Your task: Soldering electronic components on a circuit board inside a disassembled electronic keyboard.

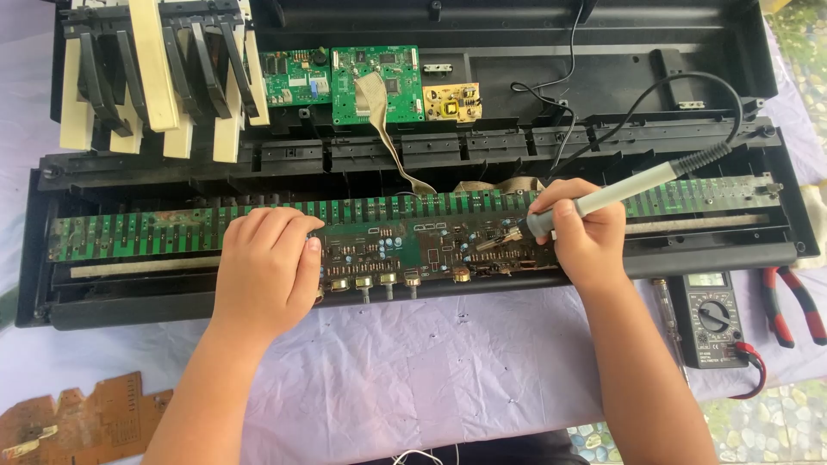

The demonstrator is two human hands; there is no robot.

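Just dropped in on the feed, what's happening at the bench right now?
A person works on an opened electronic keyboard. The right hand holds a soldering iron, tip down on the long brown circuit board. The left hand presses on that board's left part. A multimeter and red-handled pliers lie at the right.

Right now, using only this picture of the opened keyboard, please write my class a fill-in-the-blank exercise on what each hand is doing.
1. The right hand holds a grey-handled soldering iron over the long ____ circuit board.
2. The left hand rests flat on that board, holding ____.
3. A black multimeter lies beside the ____ forearm.
4. The red-handled pliers lie on the lilac ____.

Missing words: brown; nothing; right; cloth
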